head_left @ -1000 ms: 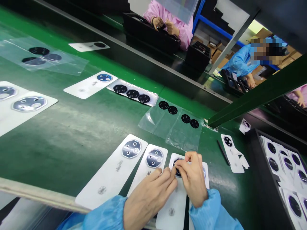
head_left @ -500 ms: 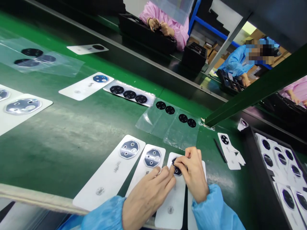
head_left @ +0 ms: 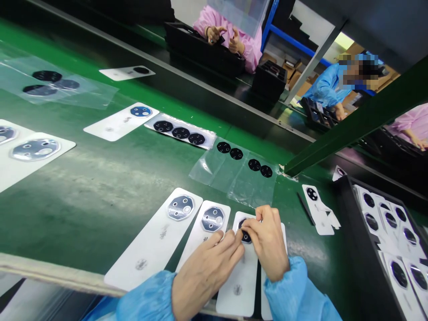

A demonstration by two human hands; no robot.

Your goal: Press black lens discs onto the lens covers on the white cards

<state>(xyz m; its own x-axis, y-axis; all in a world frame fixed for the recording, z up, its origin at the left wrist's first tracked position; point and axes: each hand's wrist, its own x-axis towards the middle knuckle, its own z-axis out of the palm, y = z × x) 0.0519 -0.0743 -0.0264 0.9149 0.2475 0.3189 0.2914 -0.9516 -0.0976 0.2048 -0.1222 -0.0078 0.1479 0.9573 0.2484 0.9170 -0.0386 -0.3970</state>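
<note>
A white phone-back-shaped panel (head_left: 236, 285) lies flat at the table's front, a dark round camera disc (head_left: 246, 236) with holes and a shiny rim near its upper end. My left hand (head_left: 210, 272) rests over its left side, fingers curled, fingertips at the disc's left edge. Thumb and index of my right hand (head_left: 269, 240) are pinched at the disc's upper left; what lies between them is too small to make out. To the left are two similar panels (head_left: 152, 249) (head_left: 192, 247) with silvery discs. Partly behind my right hand lies another white panel (head_left: 283, 234).
Behind are clear plastic sheets (head_left: 217, 171) with black discs, a strip (head_left: 180, 132) of three discs and more white panels (head_left: 115, 125). On the right are a black pen-like stick (head_left: 306, 209) and a black tray (head_left: 364, 249) of panels. A green post (head_left: 334, 136) slants overhead; co-workers sit beyond.
My right fingers have shifted very slightly at the disc; my left hand stays almost where it was. The view has moved a little. Across the way, a co-worker's hands in pink sleeves have moved apart.
</note>
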